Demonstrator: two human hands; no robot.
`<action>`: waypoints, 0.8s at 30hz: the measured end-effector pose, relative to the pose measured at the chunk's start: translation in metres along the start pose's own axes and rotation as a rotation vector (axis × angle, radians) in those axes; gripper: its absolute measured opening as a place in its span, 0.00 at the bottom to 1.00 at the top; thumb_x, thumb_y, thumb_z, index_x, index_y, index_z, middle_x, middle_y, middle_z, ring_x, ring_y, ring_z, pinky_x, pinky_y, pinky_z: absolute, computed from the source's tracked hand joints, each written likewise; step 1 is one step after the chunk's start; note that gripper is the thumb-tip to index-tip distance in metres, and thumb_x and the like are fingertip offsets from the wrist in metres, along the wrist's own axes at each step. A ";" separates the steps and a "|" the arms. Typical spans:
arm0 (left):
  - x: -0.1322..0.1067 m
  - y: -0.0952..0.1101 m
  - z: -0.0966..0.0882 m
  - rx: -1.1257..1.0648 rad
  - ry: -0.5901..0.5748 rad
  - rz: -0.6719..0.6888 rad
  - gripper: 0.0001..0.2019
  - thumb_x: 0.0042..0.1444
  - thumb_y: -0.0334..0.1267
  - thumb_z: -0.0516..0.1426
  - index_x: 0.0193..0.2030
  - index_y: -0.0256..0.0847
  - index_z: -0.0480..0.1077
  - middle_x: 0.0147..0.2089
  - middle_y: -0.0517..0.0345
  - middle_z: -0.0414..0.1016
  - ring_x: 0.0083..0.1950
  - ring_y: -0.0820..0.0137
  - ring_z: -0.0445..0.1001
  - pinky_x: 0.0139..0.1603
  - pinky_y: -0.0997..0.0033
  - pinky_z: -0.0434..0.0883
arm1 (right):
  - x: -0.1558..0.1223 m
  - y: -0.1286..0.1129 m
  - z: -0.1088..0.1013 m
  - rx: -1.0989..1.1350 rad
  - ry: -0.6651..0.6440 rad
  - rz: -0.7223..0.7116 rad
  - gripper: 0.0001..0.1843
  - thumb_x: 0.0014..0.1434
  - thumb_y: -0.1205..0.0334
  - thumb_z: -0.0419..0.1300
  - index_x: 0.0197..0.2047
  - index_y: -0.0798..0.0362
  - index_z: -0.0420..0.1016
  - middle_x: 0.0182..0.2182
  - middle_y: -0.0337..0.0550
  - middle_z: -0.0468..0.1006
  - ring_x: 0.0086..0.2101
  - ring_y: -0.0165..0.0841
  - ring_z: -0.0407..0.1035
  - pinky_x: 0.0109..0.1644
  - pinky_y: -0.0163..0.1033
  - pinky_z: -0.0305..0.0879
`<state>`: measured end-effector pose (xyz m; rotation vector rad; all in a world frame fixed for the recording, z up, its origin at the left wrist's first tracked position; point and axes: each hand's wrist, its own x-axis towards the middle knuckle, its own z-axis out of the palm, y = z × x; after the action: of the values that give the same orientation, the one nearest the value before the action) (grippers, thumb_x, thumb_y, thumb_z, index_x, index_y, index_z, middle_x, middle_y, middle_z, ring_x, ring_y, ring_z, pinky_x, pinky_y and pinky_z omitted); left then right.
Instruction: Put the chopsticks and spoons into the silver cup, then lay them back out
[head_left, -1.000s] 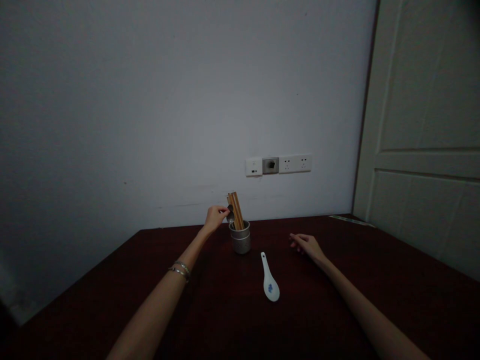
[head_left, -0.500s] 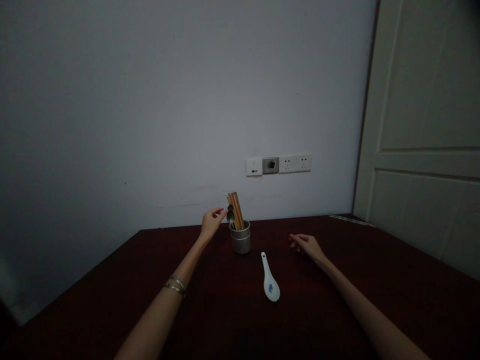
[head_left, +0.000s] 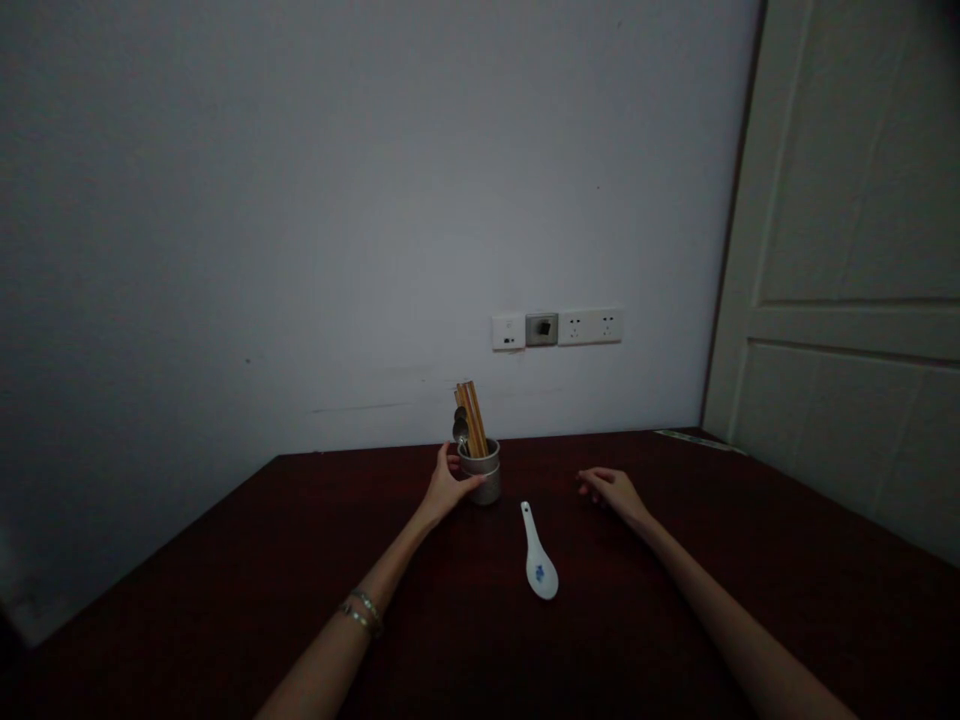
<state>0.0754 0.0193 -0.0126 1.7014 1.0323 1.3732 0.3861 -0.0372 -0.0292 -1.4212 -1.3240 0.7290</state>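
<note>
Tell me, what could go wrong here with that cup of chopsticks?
Tipping: the chopsticks stand tall and lean in the metal cup, so a push from the left hand might topple it.
Snagging: spoon heads poke up close to that hand's fingers and could get caught.
Bumping: the white spoon lies loose, so a sweeping right hand might knock it.

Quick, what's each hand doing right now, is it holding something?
Left hand: curved around the cup, thumb across its front; can't tell if it's gripping.
Right hand: loosely curled, not closed, nothing seen in it.
</note>
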 end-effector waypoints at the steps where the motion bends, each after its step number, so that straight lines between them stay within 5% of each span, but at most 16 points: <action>1: 0.000 0.001 0.002 -0.017 -0.009 0.002 0.47 0.33 0.40 0.65 0.60 0.40 0.45 0.49 0.44 0.63 0.48 0.62 0.66 0.49 0.60 0.63 | 0.000 0.001 0.000 0.004 0.002 0.003 0.17 0.47 0.52 0.54 0.28 0.58 0.72 0.20 0.42 0.74 0.16 0.24 0.60 0.17 0.29 0.53; 11: 0.007 0.009 0.012 -0.049 -0.017 0.064 0.47 0.29 0.37 0.66 0.58 0.39 0.49 0.56 0.42 0.58 0.56 0.58 0.59 0.56 0.57 0.55 | 0.002 0.001 0.000 0.017 -0.006 0.008 0.16 0.47 0.52 0.54 0.28 0.58 0.72 0.21 0.42 0.74 0.16 0.24 0.60 0.16 0.28 0.53; 24: 0.013 0.003 0.004 -0.083 -0.103 0.036 0.47 0.34 0.38 0.65 0.60 0.40 0.45 0.56 0.42 0.59 0.56 0.61 0.61 0.55 0.60 0.57 | 0.005 0.005 0.002 0.028 -0.002 0.031 0.13 0.45 0.56 0.55 0.27 0.58 0.73 0.19 0.41 0.74 0.15 0.23 0.59 0.16 0.28 0.52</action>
<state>0.0815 0.0296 -0.0056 1.7180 0.8794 1.3187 0.3873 -0.0310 -0.0332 -1.4213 -1.2914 0.7671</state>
